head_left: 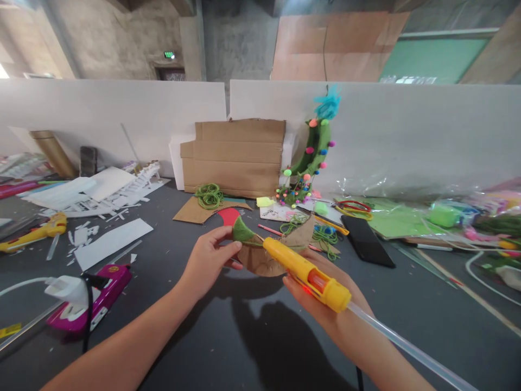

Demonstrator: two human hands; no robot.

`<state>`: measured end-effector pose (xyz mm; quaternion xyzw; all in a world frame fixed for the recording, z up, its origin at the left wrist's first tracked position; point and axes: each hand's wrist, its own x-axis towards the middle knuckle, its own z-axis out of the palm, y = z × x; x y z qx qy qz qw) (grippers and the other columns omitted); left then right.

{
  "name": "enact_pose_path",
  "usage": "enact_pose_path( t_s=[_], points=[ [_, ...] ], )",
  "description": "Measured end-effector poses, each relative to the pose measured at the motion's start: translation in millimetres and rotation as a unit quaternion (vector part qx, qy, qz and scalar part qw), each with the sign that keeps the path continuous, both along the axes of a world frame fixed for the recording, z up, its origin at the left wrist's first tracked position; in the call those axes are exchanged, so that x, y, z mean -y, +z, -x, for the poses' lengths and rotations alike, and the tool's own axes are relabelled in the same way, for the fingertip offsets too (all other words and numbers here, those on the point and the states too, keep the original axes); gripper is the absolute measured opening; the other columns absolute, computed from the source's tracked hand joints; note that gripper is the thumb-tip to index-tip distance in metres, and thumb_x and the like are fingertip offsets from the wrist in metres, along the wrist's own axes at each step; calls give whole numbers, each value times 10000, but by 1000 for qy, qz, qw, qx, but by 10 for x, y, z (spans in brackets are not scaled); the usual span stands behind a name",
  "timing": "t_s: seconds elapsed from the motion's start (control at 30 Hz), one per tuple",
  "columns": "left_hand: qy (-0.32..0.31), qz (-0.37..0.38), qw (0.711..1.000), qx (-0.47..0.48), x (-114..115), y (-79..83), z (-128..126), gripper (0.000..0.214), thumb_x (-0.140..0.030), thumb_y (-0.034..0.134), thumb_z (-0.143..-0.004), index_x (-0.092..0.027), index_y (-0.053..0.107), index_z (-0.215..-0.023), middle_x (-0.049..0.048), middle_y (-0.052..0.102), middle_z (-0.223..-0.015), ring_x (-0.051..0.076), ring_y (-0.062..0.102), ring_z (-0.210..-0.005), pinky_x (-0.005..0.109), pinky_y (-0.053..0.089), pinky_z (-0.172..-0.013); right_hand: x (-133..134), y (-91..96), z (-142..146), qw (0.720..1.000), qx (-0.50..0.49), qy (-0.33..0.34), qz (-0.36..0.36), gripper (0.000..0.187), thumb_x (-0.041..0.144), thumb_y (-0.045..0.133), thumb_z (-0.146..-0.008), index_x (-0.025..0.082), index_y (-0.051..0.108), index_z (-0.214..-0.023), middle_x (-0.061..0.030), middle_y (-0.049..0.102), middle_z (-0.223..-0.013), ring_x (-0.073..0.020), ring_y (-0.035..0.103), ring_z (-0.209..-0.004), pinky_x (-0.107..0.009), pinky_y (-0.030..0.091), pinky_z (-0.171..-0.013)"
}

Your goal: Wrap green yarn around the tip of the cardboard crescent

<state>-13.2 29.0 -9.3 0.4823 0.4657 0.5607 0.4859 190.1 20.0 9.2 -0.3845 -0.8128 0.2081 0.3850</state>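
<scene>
My left hand pinches the left end of a curved cardboard piece, where green yarn is wrapped around it. In my right hand is a yellow glue gun, with a clear glue stick sticking out of its back. Its nozzle points left and sits at the cardboard beside the edge of the yarn. The fingers of my right hand are partly hidden behind the gun. The cardboard's right end rises bare behind the gun.
A green crescent with pompoms stands at the back by brown cardboard. Green yarn coils, a black phone and scissors lie beyond my hands. At left are a purple power strip and another yellow glue gun.
</scene>
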Motion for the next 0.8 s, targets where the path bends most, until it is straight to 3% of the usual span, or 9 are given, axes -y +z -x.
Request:
enact_pose_path(
  t_s=[0.13, 0.3, 0.8],
  points=[
    [0, -4, 1000, -4, 25, 12, -10, 250, -230, 597, -697, -166, 656, -931, 27, 627, -901, 133, 575, -694, 248, 562, -543, 6, 13, 26, 999, 33, -1, -21, 175, 244, 526, -800, 216, 484, -632, 10, 512, -634, -130, 520, -552, -237, 428, -512],
    [-9, 2, 1000, -5, 50, 26, -33, 236, -219, 578, -714, -161, 644, -933, 22, 629, -888, 124, 579, -675, 247, 560, -554, 6, -32, 48, 998, 25, -2, -64, 192, 248, 517, -791, 234, 482, -602, -4, 535, -611, -153, 541, -547, -253, 435, -487],
    [5, 11, 1000, 1, 76, 62, -64, 228, -239, 597, -686, -152, 658, -888, 18, 646, -862, 136, 600, -661, 249, 558, -552, 58, 2, 51, 999, 37, -14, 17, 131, 250, 549, -760, 231, 525, -632, -26, 586, -643, -182, 563, -588, -280, 463, -527]
  ],
)
